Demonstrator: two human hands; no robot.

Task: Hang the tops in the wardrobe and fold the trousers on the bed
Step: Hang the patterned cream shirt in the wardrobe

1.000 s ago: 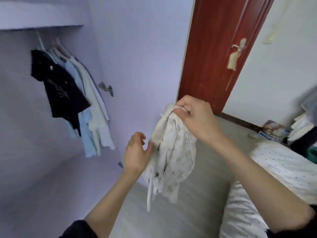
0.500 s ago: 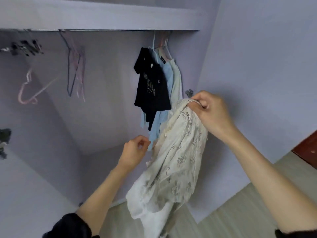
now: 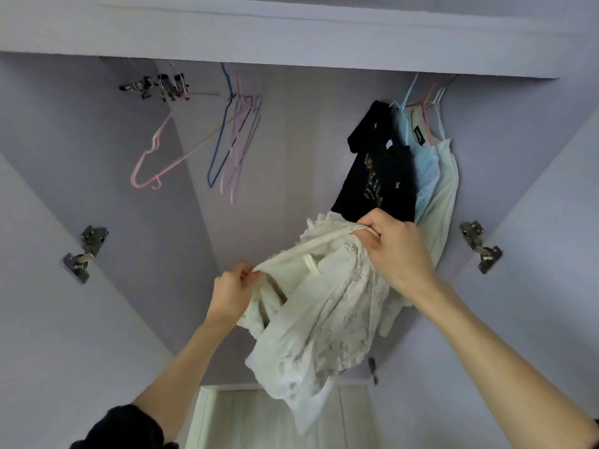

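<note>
1. Both hands hold up a cream white cotton top with small printed pictures and a lacy edge (image 3: 327, 303), in front of the open pale purple wardrobe (image 3: 81, 176).
2. The left hand (image 3: 231, 291) pinches the neck edge of the top on the left side, with its fingers curled tight on the cloth.
3. The right hand (image 3: 397, 251) grips the other side of the neck edge, higher up and to the right.
4. The two hands are apart, and the neck of the top is pulled open between them.
5. The rest of the top hangs down below the hands.
6. Behind the right hand, a black T-shirt with gold print (image 3: 377, 170), a light blue top (image 3: 424, 166) and a pale green top (image 3: 445, 189) hang side by side on hangers.
7. To the left hang a bare pink wire hanger (image 3: 152, 160) and a bunch of blue and pink bare hangers (image 3: 236, 137).
8. The top is lower than the bare hangers and does not touch them.
</note>
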